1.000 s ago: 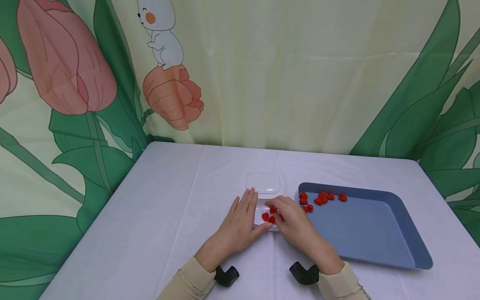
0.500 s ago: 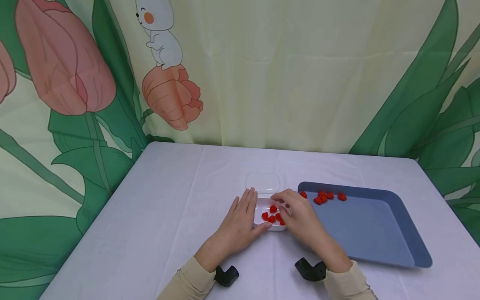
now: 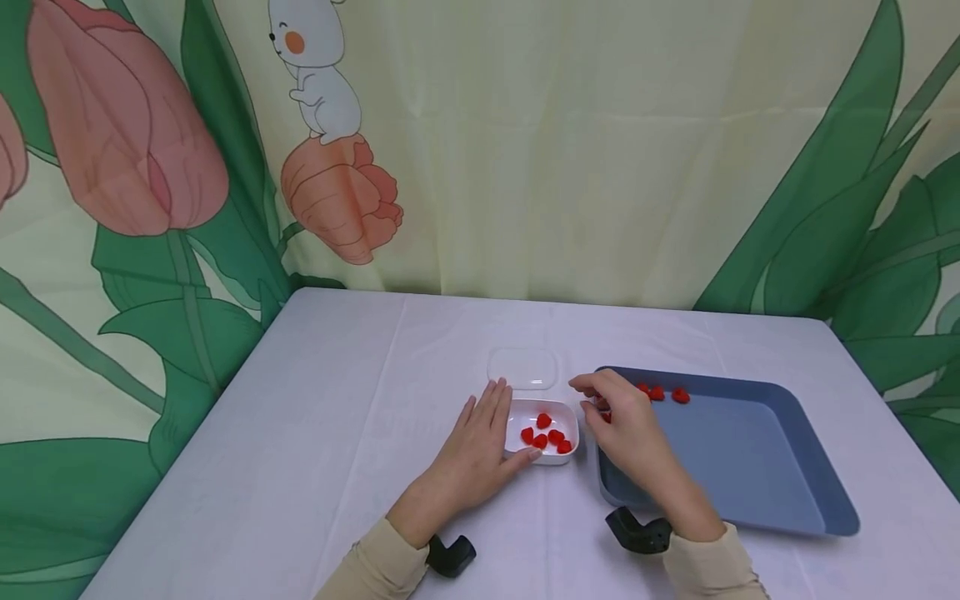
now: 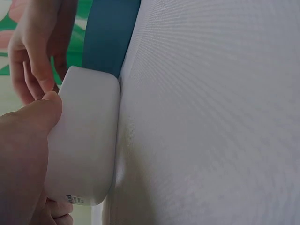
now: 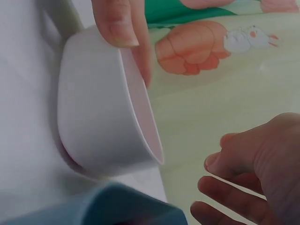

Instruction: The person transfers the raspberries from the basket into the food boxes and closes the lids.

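Observation:
The left hand (image 3: 474, 446) lies along the left side of a small white container (image 3: 551, 461), its fingers straight in the head view and its thumb at the near rim. Several small red, raspberry-like pieces (image 3: 543, 421) sit inside the container. To the right, the right hand (image 3: 626, 423) is over the left edge of a blue-grey tray (image 3: 742, 458), close above red pieces that it partly hides. In the right wrist view, the right hand's fingers (image 5: 234, 194) are loosely bent and apart, with nothing visible between them.
Other red pieces (image 3: 657, 394) lie along the tray's far side. A clear, flat lid (image 3: 522, 368) rests behind the container on the white tablecloth (image 3: 337, 400). A printed curtain (image 3: 562, 167) hangs behind the table.
The right hand has moved right, from over the container to the tray's left edge. More red pieces now show in the container. The left hand stays in place.

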### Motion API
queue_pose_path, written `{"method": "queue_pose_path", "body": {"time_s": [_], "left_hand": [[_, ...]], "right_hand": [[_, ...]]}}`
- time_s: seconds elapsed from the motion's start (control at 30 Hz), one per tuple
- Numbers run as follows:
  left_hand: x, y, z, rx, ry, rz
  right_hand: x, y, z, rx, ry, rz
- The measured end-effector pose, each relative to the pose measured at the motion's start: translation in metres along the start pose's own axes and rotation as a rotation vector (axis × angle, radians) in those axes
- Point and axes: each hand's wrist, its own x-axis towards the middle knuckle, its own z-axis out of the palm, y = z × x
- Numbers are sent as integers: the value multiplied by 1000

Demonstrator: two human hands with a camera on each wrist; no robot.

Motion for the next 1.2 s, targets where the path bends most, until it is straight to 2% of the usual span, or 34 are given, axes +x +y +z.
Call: {"method": "queue_pose_path", "body": {"time_s": [0.2, 0.37, 0.6, 0.77, 1.0, 1.2], "left_hand": [[0, 0, 0, -6, 0, 1], [0, 0, 0, -5, -2, -11], [-1, -1, 1, -9, -5, -2], [0, 0, 0, -10, 2, -5], [-1, -2, 0, -3, 1, 1], [0, -2, 0, -12, -2, -2]], "right_hand": [[-1, 7, -8, -19, 31, 20], [-2, 11, -13, -27, 19, 53], [-5, 15, -18, -23, -67, 151], [-4, 17, -19, -50, -104, 174], [-4, 21, -17, -74, -237, 255], [-4, 21, -16, -68, -270, 277]]}}
